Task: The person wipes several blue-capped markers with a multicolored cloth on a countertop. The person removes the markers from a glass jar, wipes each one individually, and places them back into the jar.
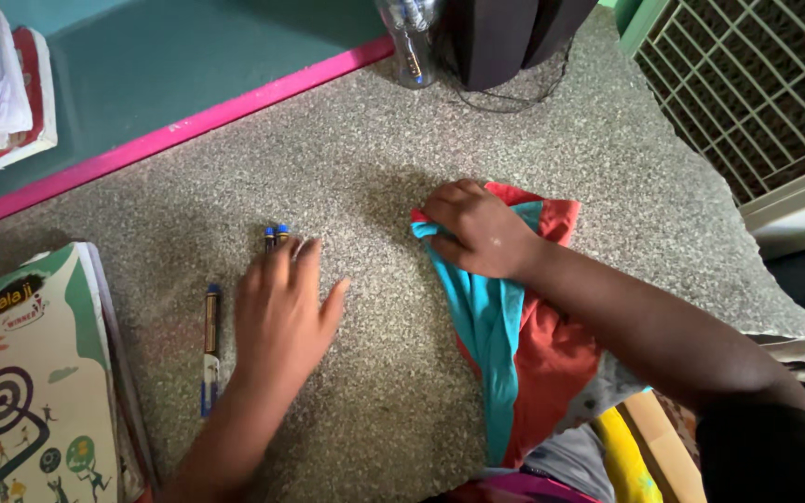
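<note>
Seen from the head camera, the left hand (281,307) lies flat and spread, palm down, on a speckled grey counter (375,391), its fingertips covering two blue-capped pens (276,237), with a third pen (210,346) just beside its wrist. The right hand (479,228) presses, fingers curled, on a red and turquoise cloth (514,354) that hangs over the counter's near edge. A green illustrated book (34,391) sits at far left.

Bare counter (384,186) between pens (276,236) and cloth (514,345).
</note>
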